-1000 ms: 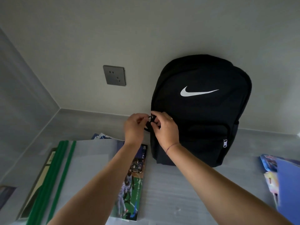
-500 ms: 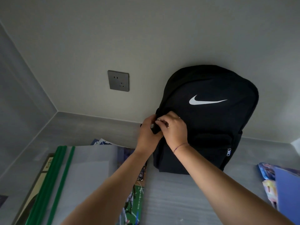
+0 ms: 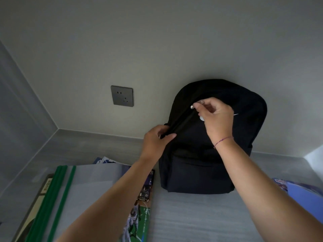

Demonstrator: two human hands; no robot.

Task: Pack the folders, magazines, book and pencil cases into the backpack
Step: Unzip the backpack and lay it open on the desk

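Backpack (image 3: 201,163) upright against wall (image 3: 157,49); left hand (image 3: 155,142) pinches fabric at zipper base, right hand (image 3: 216,116) pinches zipper pull (image 3: 192,107). Risk: loosened hold lets slack fabric jam the zipper.

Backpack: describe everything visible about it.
The backpack is black, of soft matte fabric, with a rounded top and a front pocket low down. It stands upright on the grey table, its back against the wall. A white logo is mostly hidden behind the right hand, which pinches a silver zip pull near the top left. The left hand grips the fabric lower along the same zip line. Whether the zip gapes is unclear.
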